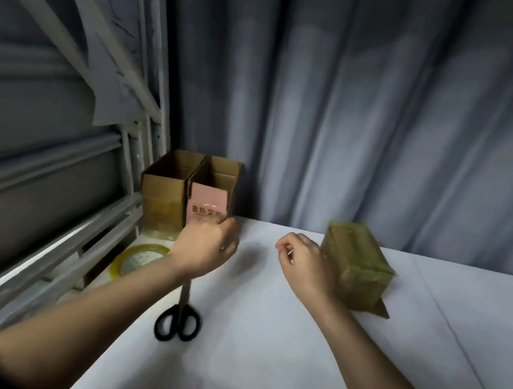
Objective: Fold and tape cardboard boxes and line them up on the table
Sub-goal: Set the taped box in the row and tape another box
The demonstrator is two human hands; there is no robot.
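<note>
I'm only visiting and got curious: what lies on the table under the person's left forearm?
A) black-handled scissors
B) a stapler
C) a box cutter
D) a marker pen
A: the black-handled scissors lie on the white table, their blades running up under the left forearm, near the tape roll.

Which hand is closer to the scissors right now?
Left. The left hand hangs just beyond the scissors, its wrist crossing over the blades. The right hand is farther off to the right, beside the taped bundle.
</note>
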